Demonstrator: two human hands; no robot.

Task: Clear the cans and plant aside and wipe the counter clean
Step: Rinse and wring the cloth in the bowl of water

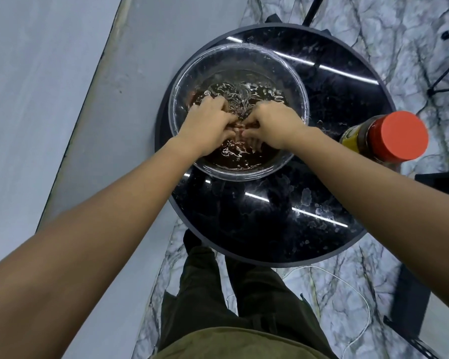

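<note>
- Fingers of both hands were curled and dipped into rippling water, meeting at the middle of a clear round plastic bowl [237,51]; whether they gripped anything under the surface could not be told.
- From the head view, the left hand [205,124] entered the bowl from its near-left side, knuckles up, fingertips hidden under the water.
- The right hand [272,123] came in from the near-right side, its fingers bent down towards those of the left hand, the two hands touching or just beside each other.
- The bowl stood on the far-left part of a round glossy black marble-patterned tabletop [283,224], which showed wet smears and droplets on its near-right part.
- Water in the bowl looked dark against the black top and was ruffled around the hands.
- A jar with an orange-red screw lid and dark contents [384,137] stood at the right edge of the tabletop, just beside the bowl and close to the right forearm.
- No part of the cans or plant could be made out on the tabletop.
- Below the table, dark olive trousers [244,307] stood on a grey veined marble floor [347,294], across which a thin white cable [358,288] curved.
</note>
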